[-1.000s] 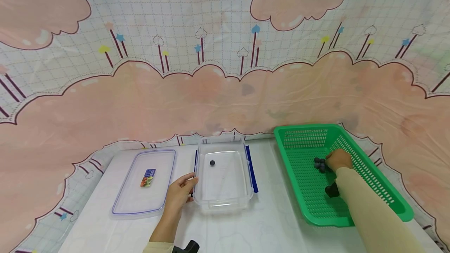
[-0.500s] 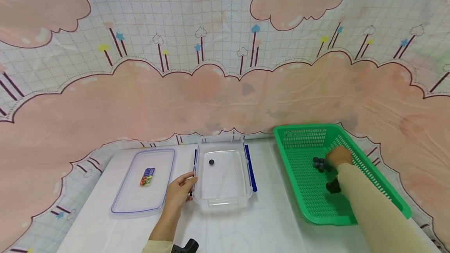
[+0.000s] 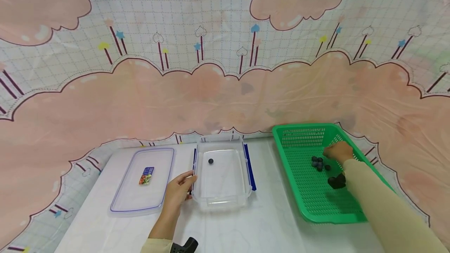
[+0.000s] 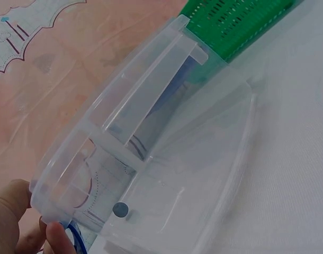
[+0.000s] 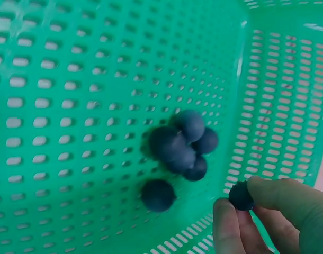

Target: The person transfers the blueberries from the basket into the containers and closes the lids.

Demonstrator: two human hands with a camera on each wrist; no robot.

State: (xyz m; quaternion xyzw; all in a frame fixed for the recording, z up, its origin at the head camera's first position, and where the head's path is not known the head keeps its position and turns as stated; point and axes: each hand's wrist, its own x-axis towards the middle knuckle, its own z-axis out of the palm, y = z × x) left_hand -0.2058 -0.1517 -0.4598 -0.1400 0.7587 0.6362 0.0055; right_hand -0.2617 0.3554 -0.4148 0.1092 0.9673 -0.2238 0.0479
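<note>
- We counted six dark balls: one pinched by the right hand in the green basket, one loose, about four clustered, partly overlapping.
- One ball lay in the clear box at 12 o'clock.
- The left hand gripped its 9 o'clock edge, beside one lid.

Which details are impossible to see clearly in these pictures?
- Head view: the right hand hides whatever its fingers pinch; only the right wrist view shows the dark ball.
- Head view: the lid's label is too small to read.
- Left wrist view: the frame edge cuts off the left hand.
</note>
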